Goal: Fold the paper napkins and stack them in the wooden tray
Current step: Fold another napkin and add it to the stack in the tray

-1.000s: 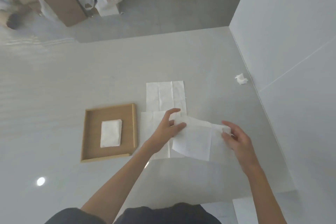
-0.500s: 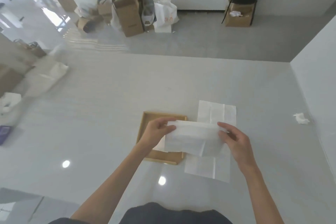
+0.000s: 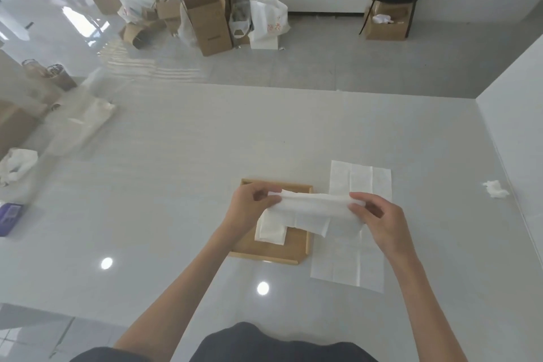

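Note:
A white paper napkin (image 3: pixel 316 211) hangs folded lengthwise in the air above the wooden tray (image 3: pixel 293 250). My left hand (image 3: pixel 249 206) pinches its left end and my right hand (image 3: pixel 379 220) pinches its right end. Inside the tray lies a folded napkin (image 3: pixel 270 231), partly hidden behind the held one. Two unfolded napkins lie flat on the white table to the right of the tray, one farther away (image 3: pixel 361 178) and one nearer (image 3: pixel 346 261).
A crumpled tissue (image 3: pixel 495 188) lies near the wall panel (image 3: pixel 517 114) at the right. A purple object (image 3: pixel 8 217) and white bags (image 3: pixel 17 164) sit at the table's left edge. Cardboard boxes (image 3: pixel 205 20) stand on the floor beyond.
The napkin was lifted off the table and folded narrower between both hands; it now hangs over the tray. The camera view swung up and left.

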`<state>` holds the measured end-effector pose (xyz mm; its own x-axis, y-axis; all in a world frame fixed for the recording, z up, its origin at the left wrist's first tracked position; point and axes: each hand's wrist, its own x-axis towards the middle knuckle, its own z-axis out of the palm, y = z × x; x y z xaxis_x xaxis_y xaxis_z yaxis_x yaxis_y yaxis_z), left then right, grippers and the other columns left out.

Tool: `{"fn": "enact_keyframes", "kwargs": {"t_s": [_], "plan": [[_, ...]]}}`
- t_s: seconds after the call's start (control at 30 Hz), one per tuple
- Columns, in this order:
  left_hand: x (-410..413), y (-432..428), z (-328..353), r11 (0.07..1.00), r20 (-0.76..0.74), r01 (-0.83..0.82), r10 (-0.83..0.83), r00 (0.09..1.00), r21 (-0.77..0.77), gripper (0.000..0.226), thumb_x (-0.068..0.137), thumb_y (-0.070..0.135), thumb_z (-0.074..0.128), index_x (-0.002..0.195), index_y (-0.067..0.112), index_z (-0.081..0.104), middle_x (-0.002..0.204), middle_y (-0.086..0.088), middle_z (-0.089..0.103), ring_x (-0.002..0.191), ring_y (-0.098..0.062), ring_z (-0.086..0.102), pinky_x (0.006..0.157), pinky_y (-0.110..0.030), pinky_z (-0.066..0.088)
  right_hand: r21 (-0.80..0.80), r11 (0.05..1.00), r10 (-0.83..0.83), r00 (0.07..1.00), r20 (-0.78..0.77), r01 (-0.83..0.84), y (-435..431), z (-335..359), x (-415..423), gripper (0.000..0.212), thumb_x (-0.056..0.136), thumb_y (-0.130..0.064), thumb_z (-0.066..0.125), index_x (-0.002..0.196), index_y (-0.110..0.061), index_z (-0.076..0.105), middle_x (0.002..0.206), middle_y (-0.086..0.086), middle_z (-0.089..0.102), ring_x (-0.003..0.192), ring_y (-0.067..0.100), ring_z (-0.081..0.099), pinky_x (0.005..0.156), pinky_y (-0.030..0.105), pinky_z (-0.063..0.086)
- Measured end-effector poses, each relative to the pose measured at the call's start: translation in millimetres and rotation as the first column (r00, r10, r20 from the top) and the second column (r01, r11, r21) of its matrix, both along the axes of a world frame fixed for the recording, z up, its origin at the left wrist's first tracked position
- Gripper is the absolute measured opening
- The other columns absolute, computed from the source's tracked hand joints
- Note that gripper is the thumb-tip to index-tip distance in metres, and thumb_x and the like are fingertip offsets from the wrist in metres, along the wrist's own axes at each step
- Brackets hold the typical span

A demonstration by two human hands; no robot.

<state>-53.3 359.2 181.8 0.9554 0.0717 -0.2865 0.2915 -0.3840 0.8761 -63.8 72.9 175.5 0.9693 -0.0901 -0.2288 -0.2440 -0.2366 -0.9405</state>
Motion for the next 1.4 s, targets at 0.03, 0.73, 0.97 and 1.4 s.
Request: {"fn": "enact_keyframes", "kwargs": {"t_s": [0.03,0.73,0.97,1.4], "plan": [[0,0,2,1.0,0.006,0.003,-0.003,1.0,0.018,0.011,0.088,0.012,0.075,0.094,0.021,0.079,0.071,0.015,0.057,0.061,0.004,0.049,0.067,-0.01,0.041,-0.018,1.0,0.002,1.0,0.001,-0.002,-1,0,1,0.019,0.087,-0.018,0.078,0.1,-0.03,0.077,0.097,-0.005,0.076,0.088,0.009,0.069,0.076,0.009,0.05],[18,17,51,0.982,0.015,-0.058,0.062,0.998,-0.178,0.021,0.091,0.005,0.068,0.104,0.019,0.077,0.078,0.02,0.066,0.076,-0.007,0.065,0.08,-0.032,0.057,0.088,0.995,0.042,0.999,0.02,-0.043,15,38,31,0.017,0.092,-0.018,0.071,0.103,-0.029,0.078,0.1,0.016,0.075,0.096,0.038,0.068,0.094,0.044,0.056],[10,14,36,0.816,-0.066,-0.055,0.02,0.998,-0.575,0.056,0.094,-0.009,0.058,0.138,0.025,0.059,0.101,-0.002,0.072,0.091,-0.019,0.068,0.082,-0.034,0.057,0.244,0.964,0.109,0.994,0.021,-0.111,10,28,25,0.042,0.097,-0.005,0.061,0.119,-0.039,0.071,0.099,0.009,0.066,0.092,0.029,0.057,0.09,0.047,0.05],[26,13,20,0.827,-0.174,-0.118,0.025,0.984,-0.55,0.053,0.096,0.0,0.063,0.142,0.025,0.052,0.116,-0.024,0.071,0.101,-0.03,0.068,0.097,-0.043,0.055,0.394,0.919,0.028,0.993,-0.112,0.018,6,20,40,0.039,0.098,-0.005,0.06,0.129,-0.028,0.064,0.102,0.001,0.076,0.093,0.016,0.069,0.085,0.032,0.054]]}}
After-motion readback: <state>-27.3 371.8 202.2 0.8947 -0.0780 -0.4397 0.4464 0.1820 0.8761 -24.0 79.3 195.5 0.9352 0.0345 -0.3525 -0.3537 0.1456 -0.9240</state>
